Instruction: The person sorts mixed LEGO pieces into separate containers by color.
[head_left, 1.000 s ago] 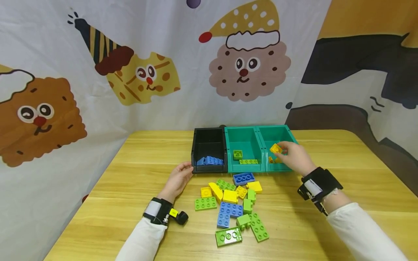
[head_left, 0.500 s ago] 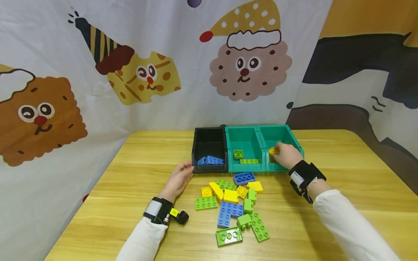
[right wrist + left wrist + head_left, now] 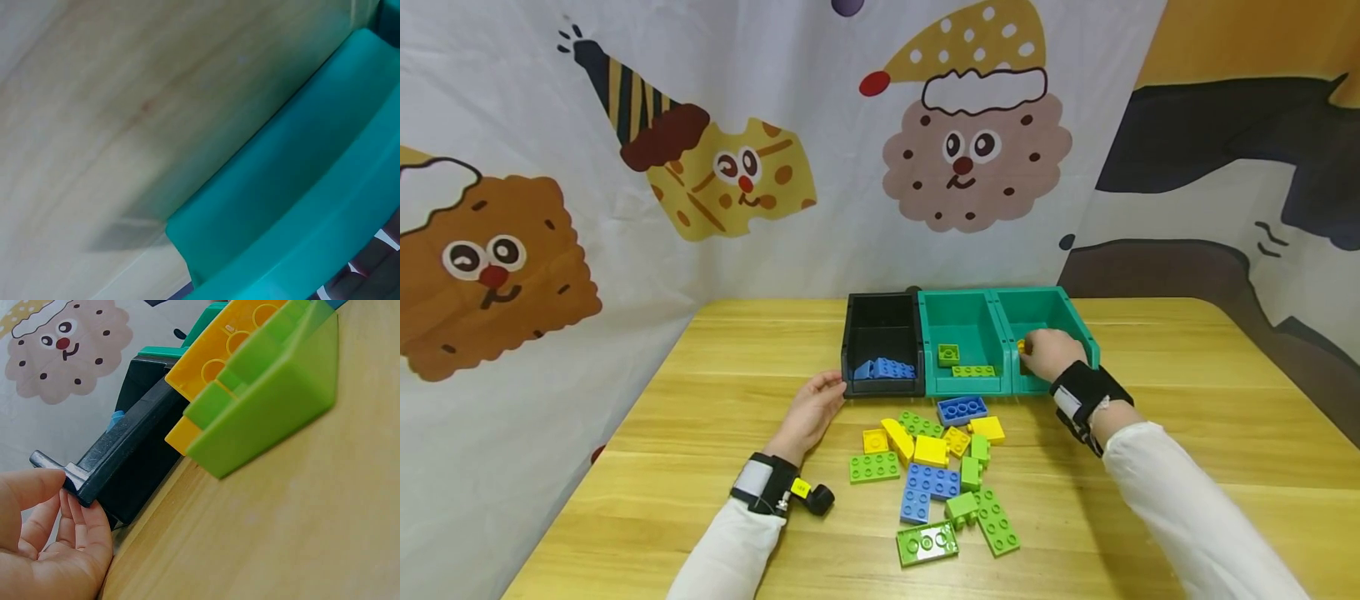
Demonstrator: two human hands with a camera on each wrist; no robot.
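My left hand (image 3: 808,417) pinches the front left corner of the black bin (image 3: 880,321) between thumb and fingers, seen closely in the left wrist view. Inside the right-hand teal bin (image 3: 1037,307), my right hand (image 3: 1054,354) reaches down with its fingers bent. A sliver of an orange-yellow toy brick (image 3: 1021,345) shows at its fingertips; the rest is hidden by the hand. The right wrist view is mostly filled by the outer wall of the teal bin (image 3: 281,169), with dark fingers (image 3: 375,259) partly visible beyond its rim.
Blue bricks (image 3: 891,368) lie in the black bin, green ones (image 3: 973,371) in the middle teal bin (image 3: 958,312). Several yellow (image 3: 931,451), green (image 3: 996,523) and blue bricks (image 3: 934,481) are scattered before the bins on the wooden table (image 3: 700,400).
My right hand has moved left and lowered into the right-hand teal bin with the orange-yellow brick, which is now mostly hidden. The left hand stays at the black bin.
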